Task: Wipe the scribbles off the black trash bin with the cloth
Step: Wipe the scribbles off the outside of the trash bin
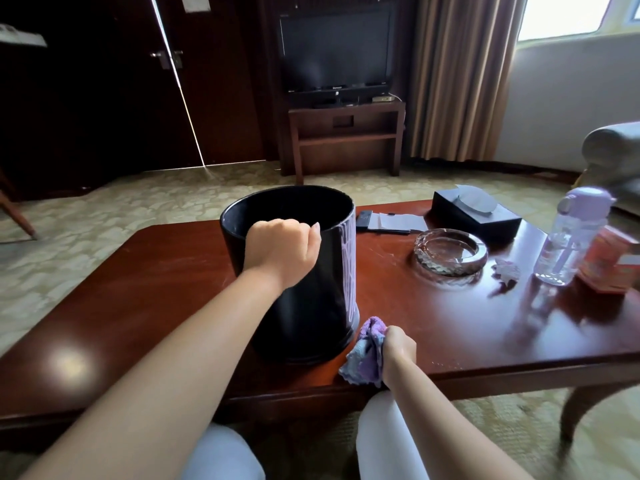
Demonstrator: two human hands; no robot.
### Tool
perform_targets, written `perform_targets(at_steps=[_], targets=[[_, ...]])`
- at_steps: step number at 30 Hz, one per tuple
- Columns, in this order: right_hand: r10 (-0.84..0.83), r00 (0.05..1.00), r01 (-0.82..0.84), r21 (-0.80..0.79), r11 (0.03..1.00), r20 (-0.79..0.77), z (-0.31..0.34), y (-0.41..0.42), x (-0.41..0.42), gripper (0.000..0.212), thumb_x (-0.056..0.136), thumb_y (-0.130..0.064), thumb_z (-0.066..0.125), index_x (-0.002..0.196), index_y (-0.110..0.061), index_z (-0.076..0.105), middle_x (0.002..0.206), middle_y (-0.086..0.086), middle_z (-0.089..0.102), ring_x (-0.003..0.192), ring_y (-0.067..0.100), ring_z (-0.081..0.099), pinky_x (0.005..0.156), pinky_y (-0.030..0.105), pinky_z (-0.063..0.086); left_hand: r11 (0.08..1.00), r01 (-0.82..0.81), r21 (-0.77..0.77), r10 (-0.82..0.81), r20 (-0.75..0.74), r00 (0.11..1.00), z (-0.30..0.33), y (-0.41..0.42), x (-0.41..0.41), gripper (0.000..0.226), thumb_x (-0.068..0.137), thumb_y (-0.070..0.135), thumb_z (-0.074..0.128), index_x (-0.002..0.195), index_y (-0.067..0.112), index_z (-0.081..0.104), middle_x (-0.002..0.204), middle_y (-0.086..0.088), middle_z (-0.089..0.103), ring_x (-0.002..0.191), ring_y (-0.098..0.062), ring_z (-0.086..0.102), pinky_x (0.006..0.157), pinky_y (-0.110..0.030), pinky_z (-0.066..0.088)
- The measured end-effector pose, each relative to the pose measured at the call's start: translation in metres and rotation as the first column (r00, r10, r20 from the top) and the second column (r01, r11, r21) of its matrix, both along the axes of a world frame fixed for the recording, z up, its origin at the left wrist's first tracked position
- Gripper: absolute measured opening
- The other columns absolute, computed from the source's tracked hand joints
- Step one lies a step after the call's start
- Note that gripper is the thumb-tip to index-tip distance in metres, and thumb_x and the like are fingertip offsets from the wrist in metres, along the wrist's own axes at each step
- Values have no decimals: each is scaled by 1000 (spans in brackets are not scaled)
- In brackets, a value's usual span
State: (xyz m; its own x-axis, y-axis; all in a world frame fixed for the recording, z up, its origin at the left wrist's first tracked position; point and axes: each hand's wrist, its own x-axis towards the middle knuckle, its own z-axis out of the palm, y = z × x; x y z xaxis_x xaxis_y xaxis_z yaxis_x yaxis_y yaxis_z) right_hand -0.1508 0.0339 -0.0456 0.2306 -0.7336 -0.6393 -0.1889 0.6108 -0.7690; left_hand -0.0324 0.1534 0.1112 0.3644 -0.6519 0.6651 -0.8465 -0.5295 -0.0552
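Observation:
A glossy black trash bin (304, 306) stands upright on the dark red wooden table (156, 289), near its front edge. Pale purple scribbles (349, 265) run down the bin's right side. My left hand (282, 249) grips the bin's near rim, fingers curled over the edge into the opening. My right hand (398, 344) holds a bunched purple and blue cloth (367, 351) at the bin's lower right, the cloth's top close to the bin's base.
On the table's right half are a glass ashtray (450, 254), a black tissue box (476, 211), a clear bottle with a lilac cap (568, 237), an orange box (609, 261), a crumpled scrap (506, 271) and a remote on papers (384, 223). My knees sit below the table's front edge.

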Motion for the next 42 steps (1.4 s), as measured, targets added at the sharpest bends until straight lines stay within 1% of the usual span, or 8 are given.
perform_targets(at_steps=[9, 15, 20, 26, 30, 32, 38, 42], targets=[[-12, 1000, 11, 25, 1000, 24, 7, 6, -2, 24, 80, -16, 46, 90, -5, 65, 89, 13, 65, 82, 30, 60, 72, 31, 43, 940, -280, -195, 230, -242, 942, -13, -34, -17, 59, 96, 37, 27, 64, 9, 68, 67, -8, 66, 78, -26, 58, 80, -36, 26], [15, 998, -18, 57, 998, 62, 20, 8, -6, 17, 81, -8, 48, 75, -1, 62, 71, 13, 59, 75, 26, 54, 62, 28, 40, 965, -146, -217, 72, -317, 946, -8, -12, 19, 55, 87, 43, 27, 40, 16, 31, 53, -4, 52, 84, -29, 57, 85, -35, 27], [108, 986, -109, 0, 994, 127, 25, 17, 0, 26, 88, -6, 47, 102, 5, 66, 113, 22, 65, 80, 22, 54, 70, 29, 45, 972, -124, -201, 46, -354, 934, -8, -6, 25, 53, 82, 45, 28, 38, 16, 32, 53, 2, 47, 95, -24, 52, 85, -32, 21], [79, 979, -80, -5, 997, 187, 27, 26, 1, 33, 93, -7, 44, 118, 9, 58, 119, 22, 62, 70, 21, 52, 59, 27, 44, 971, -101, -218, 12, -377, 926, -7, 8, 34, 50, 81, 40, 31, 36, 18, 27, 44, 9, 37, 90, -26, 52, 87, -31, 22], [-65, 982, 45, 113, 993, 178, 29, 29, -1, 21, 80, -14, 63, 90, 3, 70, 67, 10, 62, 72, 22, 56, 72, 31, 45, 972, -182, -146, 124, -337, 933, -7, 11, 34, 57, 95, 35, 33, 41, 17, 32, 50, 5, 42, 92, -25, 52, 89, -33, 20], [-92, 977, 58, 177, 983, 194, 31, 32, 0, 15, 80, -15, 65, 82, 0, 69, 61, 7, 56, 68, 22, 55, 69, 30, 43, 964, -227, -135, 186, -264, 946, -8, 7, 28, 57, 97, 32, 33, 43, 18, 36, 52, 4, 45, 83, -23, 52, 88, -33, 20], [-137, 971, 88, 237, 967, 198, 33, 37, -4, 16, 82, -12, 62, 72, 0, 61, 69, 10, 58, 70, 23, 53, 68, 29, 40, 954, -236, -185, 161, -347, 924, -9, -7, 22, 56, 96, 35, 31, 44, 14, 32, 44, 3, 38, 56, -24, 41, 85, -35, 29], [-153, 963, 96, 249, 964, 221, 42, 41, -11, 23, 84, -8, 54, 100, 3, 65, 103, 21, 66, 81, 28, 57, 73, 32, 43, 937, -189, -295, 93, -311, 946, -14, -4, 22, 46, 85, 31, 29, 41, 19, 22, 40, 6, 30, 52, -23, 35, 81, -37, 32]])
